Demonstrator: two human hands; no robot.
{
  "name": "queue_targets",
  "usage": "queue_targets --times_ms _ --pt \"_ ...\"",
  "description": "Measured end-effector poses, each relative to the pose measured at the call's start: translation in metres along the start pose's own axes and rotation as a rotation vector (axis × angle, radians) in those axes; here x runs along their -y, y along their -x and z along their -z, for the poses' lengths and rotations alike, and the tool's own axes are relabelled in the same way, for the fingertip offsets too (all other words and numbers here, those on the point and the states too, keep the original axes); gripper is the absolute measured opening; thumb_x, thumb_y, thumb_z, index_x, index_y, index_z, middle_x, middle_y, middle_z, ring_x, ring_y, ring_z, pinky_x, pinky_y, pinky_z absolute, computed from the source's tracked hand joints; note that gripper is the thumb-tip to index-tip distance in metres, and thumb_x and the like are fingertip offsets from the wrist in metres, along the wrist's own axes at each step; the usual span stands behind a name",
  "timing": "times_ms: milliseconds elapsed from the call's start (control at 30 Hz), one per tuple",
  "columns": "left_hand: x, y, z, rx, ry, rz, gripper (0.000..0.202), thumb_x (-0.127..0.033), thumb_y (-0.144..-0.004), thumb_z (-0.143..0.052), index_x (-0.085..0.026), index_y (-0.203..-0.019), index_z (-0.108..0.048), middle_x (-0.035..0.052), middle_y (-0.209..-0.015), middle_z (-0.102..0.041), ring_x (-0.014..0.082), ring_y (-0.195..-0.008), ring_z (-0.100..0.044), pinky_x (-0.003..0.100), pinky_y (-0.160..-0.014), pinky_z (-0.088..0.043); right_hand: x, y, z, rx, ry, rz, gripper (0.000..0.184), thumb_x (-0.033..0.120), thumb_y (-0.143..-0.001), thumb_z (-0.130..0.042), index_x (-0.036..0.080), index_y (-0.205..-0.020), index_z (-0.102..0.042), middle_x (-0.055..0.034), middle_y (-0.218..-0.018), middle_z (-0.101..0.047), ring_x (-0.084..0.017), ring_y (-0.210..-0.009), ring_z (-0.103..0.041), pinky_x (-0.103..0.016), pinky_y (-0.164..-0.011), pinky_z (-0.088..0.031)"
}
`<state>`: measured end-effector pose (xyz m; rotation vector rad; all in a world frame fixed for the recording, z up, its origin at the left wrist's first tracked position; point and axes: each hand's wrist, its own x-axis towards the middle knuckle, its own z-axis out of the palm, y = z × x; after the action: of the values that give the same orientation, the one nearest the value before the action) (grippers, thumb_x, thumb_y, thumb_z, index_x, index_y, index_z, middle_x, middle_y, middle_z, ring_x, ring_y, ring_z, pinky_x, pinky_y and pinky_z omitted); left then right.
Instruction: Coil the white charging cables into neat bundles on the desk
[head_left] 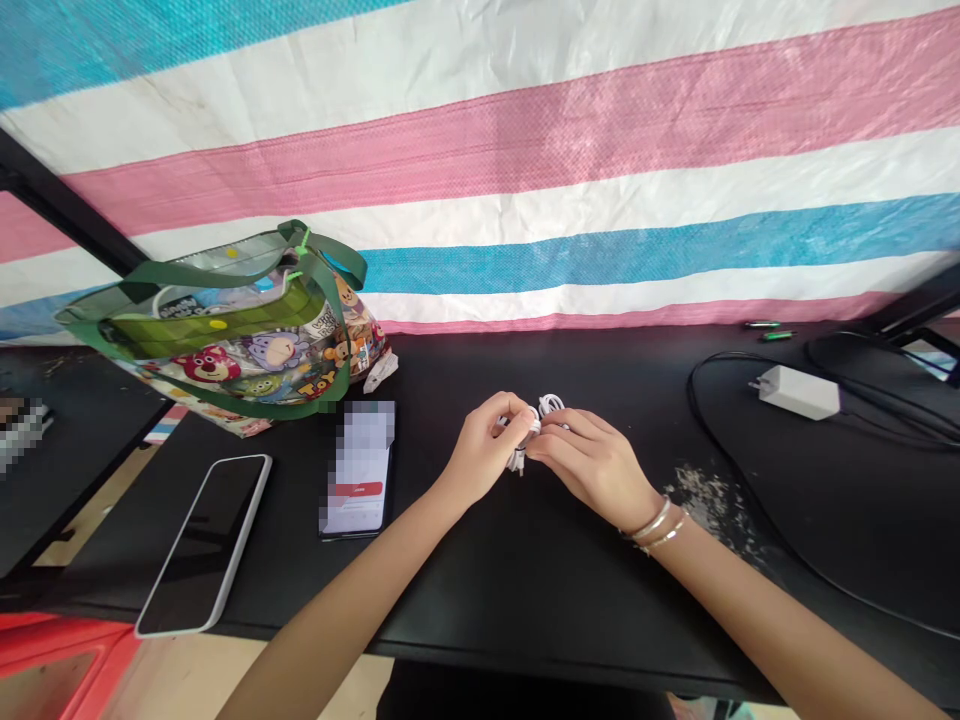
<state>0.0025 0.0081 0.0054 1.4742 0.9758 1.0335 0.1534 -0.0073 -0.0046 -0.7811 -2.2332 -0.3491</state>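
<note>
A white cable [551,404], bundled in loops, is between my two hands above the black table. My left hand [491,440] pinches one side of the bundle with thumb and forefinger. From the other side, the bent fingers of my right hand [592,455] close on it, and they hide part of the loops. A short white end of the cable hangs below the fingertips. Bracelets circle my right wrist.
Left of my hands lie a lit phone [360,470] and a dark-screened phone [206,545]. Behind them stands a cartoon-print bag [277,350]. At right are a white power adapter [799,392], a black cord [720,445], pale crumbs [712,500] and green batteries [776,336].
</note>
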Motion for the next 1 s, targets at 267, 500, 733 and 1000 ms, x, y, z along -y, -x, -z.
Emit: queue_targets --times_ms 267,500,733,1000 --pt "-0.002 0.002 -0.002 -0.018 -0.062 -0.049 0.018 -0.026 -0.078 -0.051 -0.02 -0.062 -0.047 -0.0013 -0.069 -0.049 0.0121 -0.068 -0.05 0.023 -0.061 -0.042 -0.003 0.003 -0.002 0.01 0.023 0.001 0.03 0.007 -0.093 -0.043 0.022 -0.072 -0.058 0.0005 -0.065 -0.067 -0.014 -0.071 -0.061 -0.026 -0.066 -0.047" --pt "-0.01 0.005 0.001 -0.079 -0.145 -0.031 0.007 -0.02 -0.078 -0.058 -0.022 -0.081 -0.052 -0.0043 -0.071 -0.057 0.0118 -0.071 -0.057 0.024 -0.069 -0.044 -0.006 0.002 -0.002 -0.008 0.03 0.01 0.028 0.007 -0.093 -0.043 0.021 -0.074 -0.056 0.0003 -0.064 -0.067 -0.014 -0.068 -0.061 -0.025 -0.064 -0.047" --pt "-0.005 0.002 0.004 -0.062 -0.013 -0.028 0.004 -0.024 -0.084 -0.053 -0.022 -0.087 -0.052 -0.0051 -0.064 -0.054 0.0105 -0.061 -0.054 0.022 -0.058 -0.04 -0.007 0.002 -0.002 0.011 -0.015 -0.031 0.029 0.01 -0.094 -0.041 0.022 -0.071 -0.053 -0.0001 -0.063 -0.066 -0.014 -0.066 -0.059 -0.025 -0.061 -0.047" --pt "0.0 -0.002 0.005 -0.006 0.156 0.017 0.006 -0.021 -0.081 -0.058 -0.019 -0.084 -0.053 -0.0057 -0.063 -0.051 0.0078 -0.06 -0.051 0.019 -0.059 -0.039 -0.007 0.004 -0.003 0.019 -0.026 -0.035 0.029 0.011 -0.094 -0.043 0.02 -0.07 -0.055 -0.0013 -0.064 -0.066 -0.015 -0.067 -0.059 -0.025 -0.063 -0.046"
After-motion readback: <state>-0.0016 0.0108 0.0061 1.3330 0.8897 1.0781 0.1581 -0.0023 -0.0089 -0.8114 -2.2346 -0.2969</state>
